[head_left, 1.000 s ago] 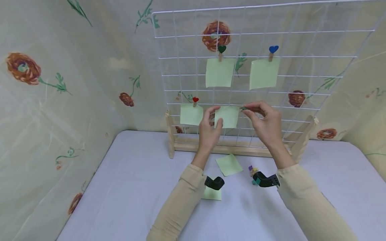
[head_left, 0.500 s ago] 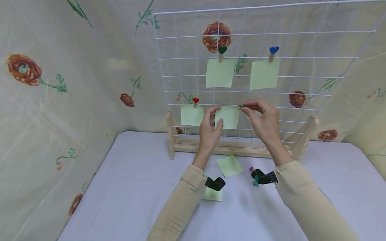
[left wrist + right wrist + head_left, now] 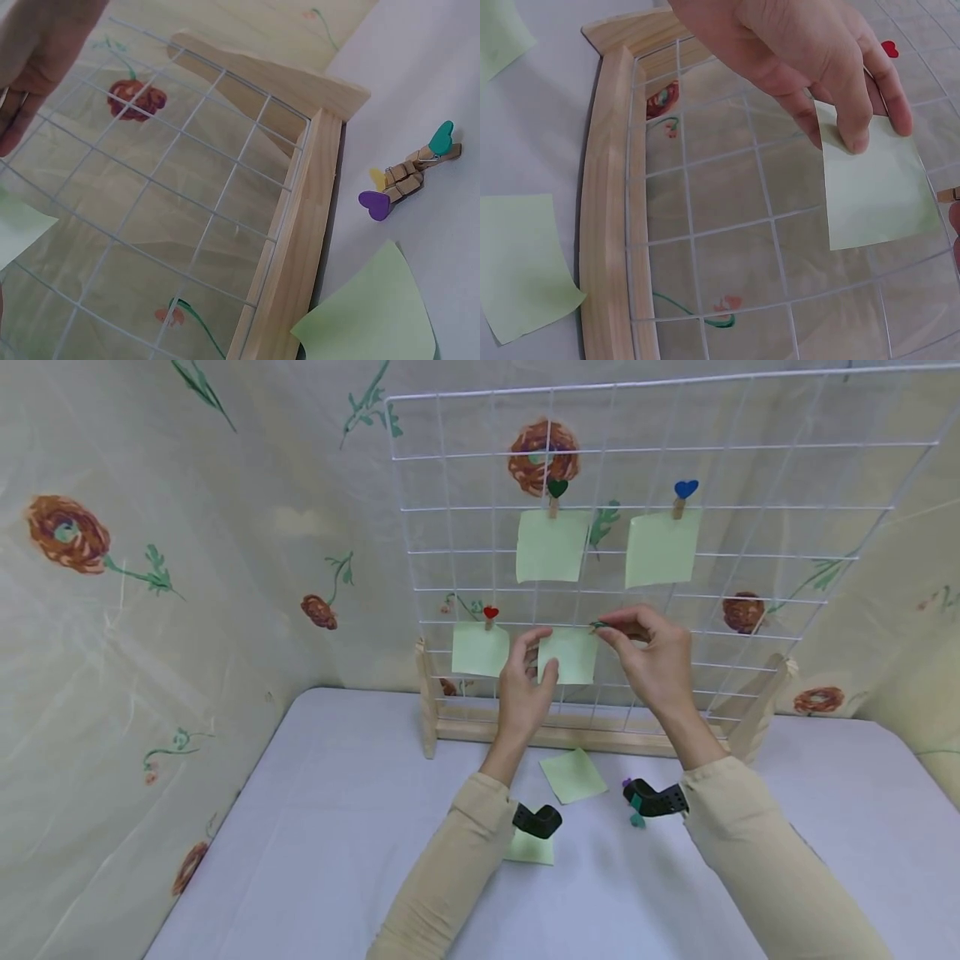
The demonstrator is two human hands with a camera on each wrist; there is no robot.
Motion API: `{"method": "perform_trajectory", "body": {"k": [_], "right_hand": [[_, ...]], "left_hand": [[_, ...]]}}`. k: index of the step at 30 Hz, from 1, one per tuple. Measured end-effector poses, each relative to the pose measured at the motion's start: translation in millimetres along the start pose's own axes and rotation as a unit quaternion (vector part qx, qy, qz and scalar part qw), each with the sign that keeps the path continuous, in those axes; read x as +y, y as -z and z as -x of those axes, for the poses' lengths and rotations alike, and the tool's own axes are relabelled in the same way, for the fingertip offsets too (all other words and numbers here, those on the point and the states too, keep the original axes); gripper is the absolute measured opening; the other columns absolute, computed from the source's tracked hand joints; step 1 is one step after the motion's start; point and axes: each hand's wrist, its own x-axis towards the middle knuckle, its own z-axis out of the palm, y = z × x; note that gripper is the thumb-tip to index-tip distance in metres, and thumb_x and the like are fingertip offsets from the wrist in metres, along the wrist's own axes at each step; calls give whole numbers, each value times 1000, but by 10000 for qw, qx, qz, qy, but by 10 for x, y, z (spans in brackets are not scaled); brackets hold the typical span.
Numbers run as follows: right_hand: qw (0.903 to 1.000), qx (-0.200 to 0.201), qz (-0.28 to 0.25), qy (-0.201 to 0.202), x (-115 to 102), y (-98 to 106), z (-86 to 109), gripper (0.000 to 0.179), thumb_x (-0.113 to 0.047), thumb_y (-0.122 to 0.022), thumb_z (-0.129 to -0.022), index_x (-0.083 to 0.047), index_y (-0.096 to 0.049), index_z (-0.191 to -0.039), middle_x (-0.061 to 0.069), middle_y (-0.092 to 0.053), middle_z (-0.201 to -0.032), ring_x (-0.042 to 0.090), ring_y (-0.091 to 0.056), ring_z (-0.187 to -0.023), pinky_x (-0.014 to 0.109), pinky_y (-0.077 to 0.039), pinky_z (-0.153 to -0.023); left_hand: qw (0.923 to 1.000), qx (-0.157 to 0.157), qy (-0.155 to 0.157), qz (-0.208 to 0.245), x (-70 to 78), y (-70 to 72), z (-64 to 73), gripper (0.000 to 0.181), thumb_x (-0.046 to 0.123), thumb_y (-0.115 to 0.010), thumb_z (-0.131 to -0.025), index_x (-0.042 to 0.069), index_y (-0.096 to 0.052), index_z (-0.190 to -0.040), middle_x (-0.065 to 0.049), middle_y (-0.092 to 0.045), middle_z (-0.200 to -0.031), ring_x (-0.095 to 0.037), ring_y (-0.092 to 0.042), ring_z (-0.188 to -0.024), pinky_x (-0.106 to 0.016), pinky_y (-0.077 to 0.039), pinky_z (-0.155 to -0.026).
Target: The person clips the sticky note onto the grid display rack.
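My left hand [image 3: 522, 685] holds a pale green paper note [image 3: 573, 656] against the white wire grid, thumb in front and fingers behind its left side. In the right wrist view that thumb lies over the edge of the note [image 3: 877, 195]. My right hand [image 3: 663, 660] pinches a small wooden clothespin with a dark green top [image 3: 597, 625]. Its tip is right at the note's upper right corner. The wooden end of the clothespin [image 3: 949, 195] shows at the right wrist view's edge.
The wire grid [image 3: 750, 647] stands in a wooden base [image 3: 622, 742]. Clothespins with heart tops hold three other notes on it, one being the upper right note [image 3: 660, 550]. On the white table lie a loose note [image 3: 573, 775], another note [image 3: 531, 847] and several clothespins [image 3: 405, 180].
My right hand has shifted slightly left, bringing the clothespin in over the note's upper right corner. My left hand keeps its hold on the note.
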Motion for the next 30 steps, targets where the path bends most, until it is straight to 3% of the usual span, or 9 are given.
{"method": "perform_trajectory", "body": {"k": [4,11,30], "right_hand": [[9999,-99,79,8,83,-20,-4,14,-8,-71,-83,-1,-70,-95,11,-72,-91,-11,-58,-74,6,-45,-72],[9999,-135,79,20,98,-48,-34,14,-7,-70,-83,0,-70,-95,12,-72,-91,-11,-59,-74,6,-47,-70],[9987,-309,368,180,74,-94,-74,12,-7,-69,-84,-2,-70,-96,11,-71,-91,4,-60,-73,7,-46,-54]], "left_hand": [[9999,-23,157,54,64,8,13,42,1,-57,-91,13,-48,-130,-4,-54,-133,-22,-60,-106,-29,-49,-82],[9999,10,116,80,292,66,52,40,-4,-56,-90,6,-49,-128,-9,-55,-131,-24,-60,-103,-28,-50,-79],[9999,0,140,35,327,78,41,39,-4,-56,-90,6,-50,-127,-11,-55,-130,-26,-62,-105,-29,-51,-83]]}}
